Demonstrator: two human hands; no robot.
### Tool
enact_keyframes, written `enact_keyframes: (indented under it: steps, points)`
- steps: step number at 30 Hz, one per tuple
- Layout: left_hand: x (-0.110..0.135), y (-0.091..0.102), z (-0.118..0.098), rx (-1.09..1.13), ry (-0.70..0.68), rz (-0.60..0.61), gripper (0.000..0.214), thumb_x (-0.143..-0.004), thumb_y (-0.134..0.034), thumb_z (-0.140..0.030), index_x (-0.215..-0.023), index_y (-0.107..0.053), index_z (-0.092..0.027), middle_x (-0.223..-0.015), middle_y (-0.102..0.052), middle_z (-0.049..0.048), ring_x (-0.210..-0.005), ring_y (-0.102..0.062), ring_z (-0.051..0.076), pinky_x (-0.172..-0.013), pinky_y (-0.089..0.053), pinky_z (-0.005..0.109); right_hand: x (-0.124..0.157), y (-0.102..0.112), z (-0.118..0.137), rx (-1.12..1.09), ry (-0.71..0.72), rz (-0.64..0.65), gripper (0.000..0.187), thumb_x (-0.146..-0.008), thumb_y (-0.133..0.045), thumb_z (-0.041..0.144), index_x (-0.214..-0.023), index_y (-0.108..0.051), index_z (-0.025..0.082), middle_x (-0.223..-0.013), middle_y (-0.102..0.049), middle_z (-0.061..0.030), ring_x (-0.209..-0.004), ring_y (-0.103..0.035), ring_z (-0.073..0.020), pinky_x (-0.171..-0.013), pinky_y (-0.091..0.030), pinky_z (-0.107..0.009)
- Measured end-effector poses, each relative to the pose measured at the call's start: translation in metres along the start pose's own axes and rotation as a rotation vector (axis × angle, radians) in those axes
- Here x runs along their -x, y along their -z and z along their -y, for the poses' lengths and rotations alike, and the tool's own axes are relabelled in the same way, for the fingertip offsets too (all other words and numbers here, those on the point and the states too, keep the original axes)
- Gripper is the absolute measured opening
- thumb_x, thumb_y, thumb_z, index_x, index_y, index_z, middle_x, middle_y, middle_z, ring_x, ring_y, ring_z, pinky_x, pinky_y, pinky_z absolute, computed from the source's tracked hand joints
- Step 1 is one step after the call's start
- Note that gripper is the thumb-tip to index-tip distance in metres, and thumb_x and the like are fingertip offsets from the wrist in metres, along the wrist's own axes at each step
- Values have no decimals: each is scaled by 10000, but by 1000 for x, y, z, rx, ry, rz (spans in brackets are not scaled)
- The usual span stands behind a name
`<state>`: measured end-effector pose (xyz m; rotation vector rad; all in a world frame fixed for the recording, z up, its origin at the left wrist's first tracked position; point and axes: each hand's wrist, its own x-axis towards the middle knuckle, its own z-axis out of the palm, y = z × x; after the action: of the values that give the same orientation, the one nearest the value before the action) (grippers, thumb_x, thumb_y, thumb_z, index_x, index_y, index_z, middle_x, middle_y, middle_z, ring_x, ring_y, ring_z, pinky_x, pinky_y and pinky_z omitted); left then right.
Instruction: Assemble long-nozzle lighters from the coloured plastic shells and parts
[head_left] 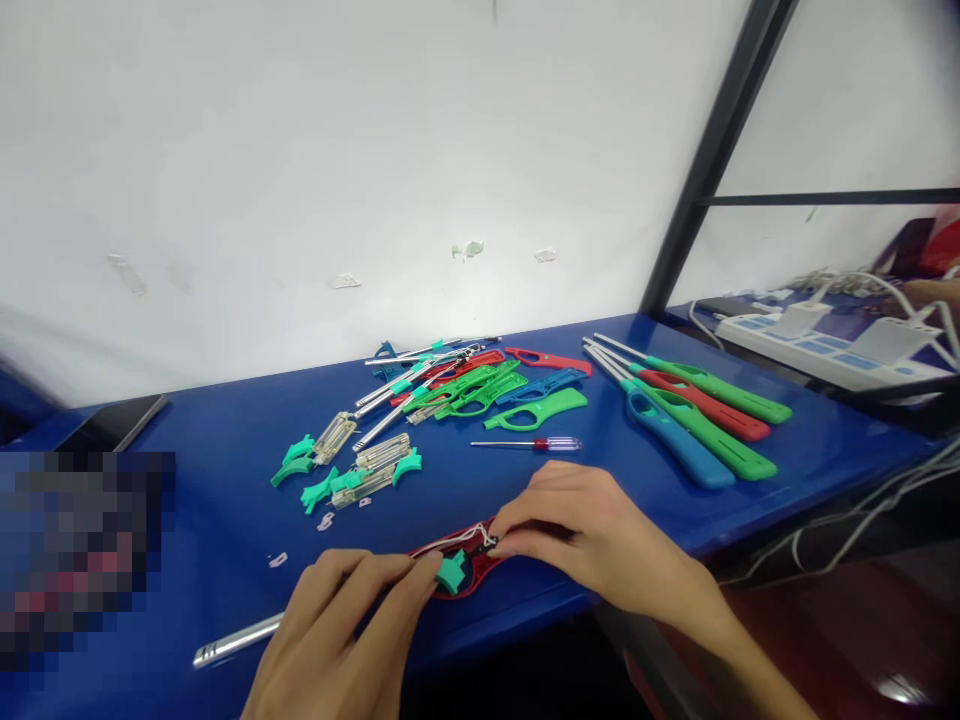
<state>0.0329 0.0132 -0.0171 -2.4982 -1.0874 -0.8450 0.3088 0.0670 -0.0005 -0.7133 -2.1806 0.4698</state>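
A red lighter casing half [489, 572] lies open near the table's front edge, with white wires [469, 537] inside it. My left hand [345, 625] closes around the casing's left end, its fingertips against a teal trigger [451, 573]. From under this hand a silver metal tube [238, 640] sticks out to the left. With thumb and fingers pinched, my right hand [581, 530] holds a small black part [489, 545] by the wires at the casing's right side. Fingers partly hide the casing.
A screwdriver [536, 443] lies behind my hands. Further back are green casing halves [480, 390] and metal tubes [394, 420]. Clear fuel tanks [382, 455] and teal triggers [321, 492] lie left. Whole lighters [682, 455] rest at right, near a power strip [810, 350].
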Motion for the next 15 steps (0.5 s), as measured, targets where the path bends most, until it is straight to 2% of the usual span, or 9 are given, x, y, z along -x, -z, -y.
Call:
enact_keyframes:
  steps: [4,9,15]
  points:
    - [-2,-2,-4,23,27,-63,233,-1060,-569,-130,-1201,-738,-205,-1009,-765,8,-903,-623,174,-888,-500,302,0,0,0,0,19,-4,145,-1047,-691,326,-1033,-793,224,-933,-846,17,-752,-711,-141,-790,-497,-289]
    - [-12,-4,-13,57,66,-137,198,-1063,-578,-139,-1163,-735,-205,-987,-785,0,-857,-659,161,-854,-514,302,0,1,1,6,46,-35,187,-1074,-650,342,-1020,-787,228,-921,-846,9,-742,-724,-142,-768,-497,-291]
    - [-17,-4,-17,62,58,-160,207,-1057,-560,-118,-1120,-740,-198,-986,-807,-7,-815,-688,149,-828,-532,307,-1,2,4,-4,53,-41,196,-1070,-653,348,-997,-790,229,-910,-845,18,-729,-719,-134,-750,-504,-286]
